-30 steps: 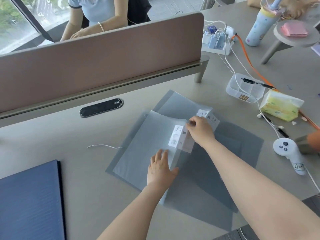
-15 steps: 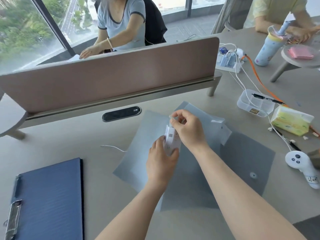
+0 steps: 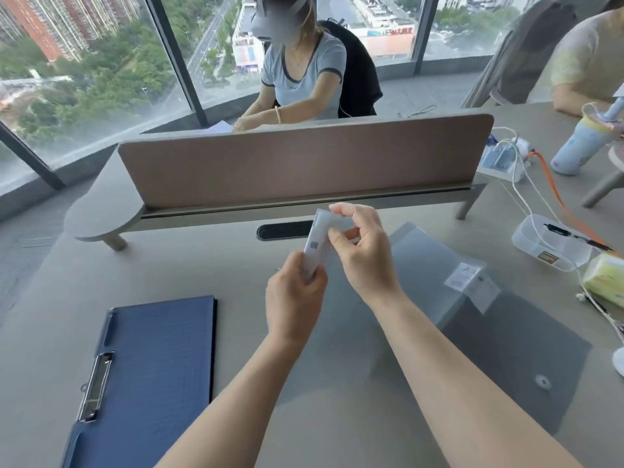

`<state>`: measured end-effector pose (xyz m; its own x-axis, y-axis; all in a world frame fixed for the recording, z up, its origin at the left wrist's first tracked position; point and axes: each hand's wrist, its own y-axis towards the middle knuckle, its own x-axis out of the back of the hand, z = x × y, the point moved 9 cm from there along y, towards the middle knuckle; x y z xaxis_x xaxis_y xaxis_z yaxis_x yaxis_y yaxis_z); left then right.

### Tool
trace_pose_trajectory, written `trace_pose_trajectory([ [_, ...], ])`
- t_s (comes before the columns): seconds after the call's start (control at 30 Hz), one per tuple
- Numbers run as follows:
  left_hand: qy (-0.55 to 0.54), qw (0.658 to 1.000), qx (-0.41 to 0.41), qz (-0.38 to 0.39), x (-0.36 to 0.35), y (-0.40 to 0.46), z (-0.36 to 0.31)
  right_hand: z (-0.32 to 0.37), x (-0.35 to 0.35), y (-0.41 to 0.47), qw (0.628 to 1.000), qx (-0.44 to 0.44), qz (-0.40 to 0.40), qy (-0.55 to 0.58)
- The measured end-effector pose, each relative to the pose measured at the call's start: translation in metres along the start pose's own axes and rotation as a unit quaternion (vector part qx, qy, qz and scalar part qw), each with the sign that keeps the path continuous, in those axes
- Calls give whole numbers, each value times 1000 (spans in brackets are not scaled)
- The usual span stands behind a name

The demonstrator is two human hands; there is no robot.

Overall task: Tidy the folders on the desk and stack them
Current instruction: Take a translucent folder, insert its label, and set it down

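Two hands (image 3: 332, 261) pinch translucent grey folder (image 3: 319, 243) | edge-on, lifted

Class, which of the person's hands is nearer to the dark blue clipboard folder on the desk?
Left. The left hand is just right of the dark blue clipboard folder; the right hand is farther right.

Surface (image 3: 67, 298): plain matte grey. Clipboard folder (image 3: 162, 366): dark blue, silver metal clip (image 3: 96, 386). Translucent folders (image 3: 422, 265): smoky grey, white printed label (image 3: 467, 275). Divider panel (image 3: 297, 157): dusty pink-brown. Cable (image 3: 547, 177): orange. Tissue pack (image 3: 604, 278): yellow-green. Bottle (image 3: 577, 143): pale blue, faint print.
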<state>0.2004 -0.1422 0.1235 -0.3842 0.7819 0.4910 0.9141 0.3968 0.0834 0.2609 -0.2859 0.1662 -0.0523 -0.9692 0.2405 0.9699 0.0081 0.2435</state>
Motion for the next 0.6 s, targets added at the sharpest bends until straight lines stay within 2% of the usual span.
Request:
trace_pose_trajectory([
  [0.2,-101,994,-34,20,44,29,-15,-22,11,-2,996,-51,-73,-28],
  [0.33,-197,978,-14,63,59,42,-21,-47,21,-7,988,-119,-100,-26],
  [0.47,-257,961,24,100,66,54,-10,-71,21,-15,968,-202,-93,114],
  [0.6,-310,942,70,111,69,62,18,-96,15,-24,964,-232,-55,116],
])
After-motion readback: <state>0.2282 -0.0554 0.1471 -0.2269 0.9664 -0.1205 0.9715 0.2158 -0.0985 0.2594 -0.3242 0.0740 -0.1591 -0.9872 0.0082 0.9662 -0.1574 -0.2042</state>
